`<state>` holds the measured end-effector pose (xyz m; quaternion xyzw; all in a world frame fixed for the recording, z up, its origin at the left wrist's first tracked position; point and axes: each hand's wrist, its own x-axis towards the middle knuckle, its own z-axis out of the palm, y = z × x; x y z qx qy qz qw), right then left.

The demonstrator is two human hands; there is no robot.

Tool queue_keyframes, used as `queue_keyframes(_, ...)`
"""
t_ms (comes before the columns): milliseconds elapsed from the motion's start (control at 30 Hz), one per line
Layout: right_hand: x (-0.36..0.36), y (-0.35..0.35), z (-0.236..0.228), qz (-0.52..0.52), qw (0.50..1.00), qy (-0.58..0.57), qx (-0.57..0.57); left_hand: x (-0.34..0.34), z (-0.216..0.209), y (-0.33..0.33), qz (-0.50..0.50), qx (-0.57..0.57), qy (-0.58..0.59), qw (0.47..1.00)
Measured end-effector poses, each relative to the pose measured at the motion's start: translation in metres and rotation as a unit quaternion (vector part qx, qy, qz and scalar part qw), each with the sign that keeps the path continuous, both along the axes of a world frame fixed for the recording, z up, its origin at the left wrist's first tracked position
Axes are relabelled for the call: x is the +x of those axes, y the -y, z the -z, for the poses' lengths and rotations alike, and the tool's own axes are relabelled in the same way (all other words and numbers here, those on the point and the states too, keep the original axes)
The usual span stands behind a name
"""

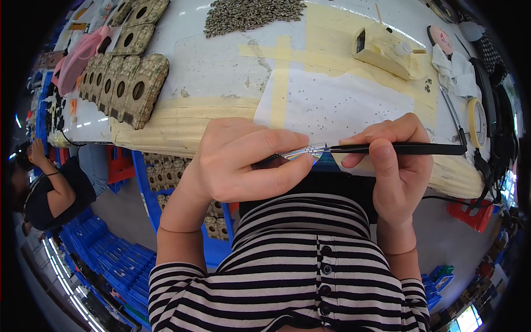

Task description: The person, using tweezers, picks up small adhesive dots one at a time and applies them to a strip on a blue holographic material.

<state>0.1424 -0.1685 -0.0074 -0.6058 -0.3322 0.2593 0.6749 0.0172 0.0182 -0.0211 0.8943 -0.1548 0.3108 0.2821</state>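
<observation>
In front of my chest, my left hand [238, 160] is closed, pinching a small shiny piece [301, 152] with rainbow glints between thumb and fingers. Most of that piece is covered by the fingers, so its kind does not show. My right hand [404, 160] grips slim black tweezers [437, 149], held nearly level. Their tip points left and meets the shiny piece, or comes very close to it. Just beyond both hands lies a white paper sheet [337, 99] strewn with tiny dark specks.
Camouflage-patterned housings [152, 83] with round holes stand in a row at the left, near a pink fan [80, 58]. A heap of small metallic parts [249, 14] lies far back. A taped box [381, 52] and tape roll [477, 123] are rightward. Another person [55, 188] sits at far left.
</observation>
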Motion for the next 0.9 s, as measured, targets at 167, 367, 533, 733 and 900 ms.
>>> queue_keyframes(167,0.0014,0.002,0.0042,-0.01,0.999,-0.038,0.036,-0.0005,0.0021,0.0004,0.0,0.002,0.008,1.0)
queue_keyframes(367,0.0014,0.0015,0.0049,-0.014,0.998,-0.038,0.038,-0.0008,0.0012,0.001,-0.003,0.007,0.005,1.0)
queue_keyframes(533,0.0002,0.0012,0.004,-0.012,0.998,-0.05,0.035,-0.0015,0.0003,0.0018,-0.008,0.01,0.002,1.0)
queue_keyframes(733,0.0008,0.0016,0.0037,-0.014,0.998,-0.046,0.032,-0.001,0.0012,0.0017,-0.007,0.008,0.005,1.0)
queue_keyframes(900,0.0003,0.0017,0.0064,-0.011,0.998,-0.046,0.047,-0.0016,-0.0009,0.0017,-0.008,0.016,-0.004,1.0)
